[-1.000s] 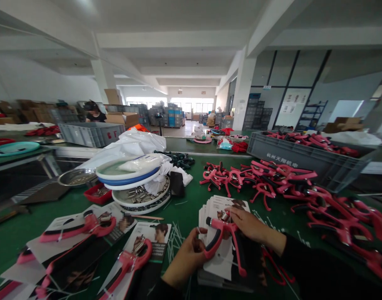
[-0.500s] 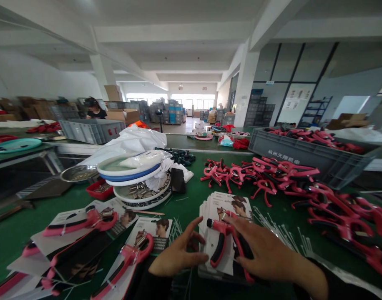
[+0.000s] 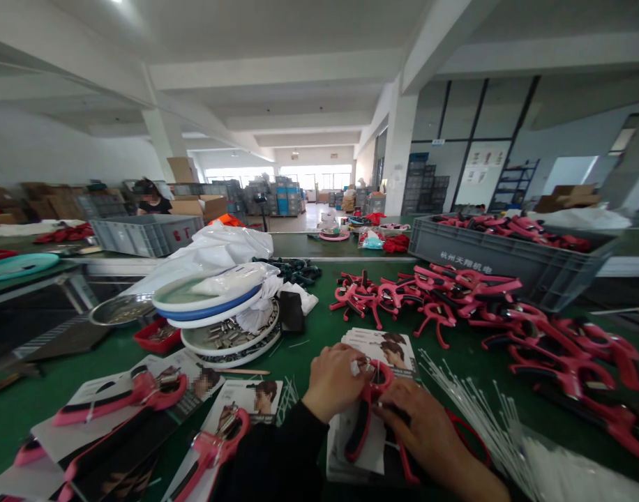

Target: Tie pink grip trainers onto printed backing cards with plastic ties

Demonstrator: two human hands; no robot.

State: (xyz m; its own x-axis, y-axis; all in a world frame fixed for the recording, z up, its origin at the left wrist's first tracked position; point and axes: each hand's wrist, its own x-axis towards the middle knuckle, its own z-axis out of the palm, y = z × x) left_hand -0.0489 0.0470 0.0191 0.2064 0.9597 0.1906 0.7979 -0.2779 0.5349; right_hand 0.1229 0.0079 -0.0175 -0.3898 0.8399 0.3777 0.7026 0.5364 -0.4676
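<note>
While both hands meet over a stack of printed white-and-black cards (image 3: 354, 466), one pink-and-black plastic hand grip with a metal spring (image 3: 360, 425) lies on top of it; left hand (image 3: 334, 385), fingers curled in at the grip's spring end, firmness of hold not discernible; right hand (image 3: 427, 427), partly closed, thumb and fingers about the grip's right handle.

Surface: one green-topped desk (image 3: 288, 364); at left, further pink grips on cards (image 3: 215, 446), some overlapping; beyond them, one shallow steel bowl (image 3: 106, 315), one small red plastic tray (image 3: 157, 343), and piled round trays with white and blue rims (image 3: 222, 311), the lower holding metal cylinders; one black block (image 3: 291, 312), just beside the trays; behind, crumpled white plastic sheeting (image 3: 220, 244) and dark green pieces (image 3: 298, 272); at right, a heap of loose pink grips (image 3: 437, 314), with a fan of thin white plastic ties (image 3: 471, 390) nearer the right hand; one grey plastic crate with white lettering (image 3: 469, 263), filled with pink grips.

Room: white ceiling beams (image 3: 277, 80); one white pillar (image 3: 403, 153); bright windows (image 3: 314, 171) at the far end; stacked grey and blue crates (image 3: 287, 199); brown cardboard boxes (image 3: 47, 203) along the left; one blue shelf rack (image 3: 518, 185) at right; one dark-clad person (image 3: 157, 206), behind a pale grey crate with red characters (image 3: 141, 238).
</note>
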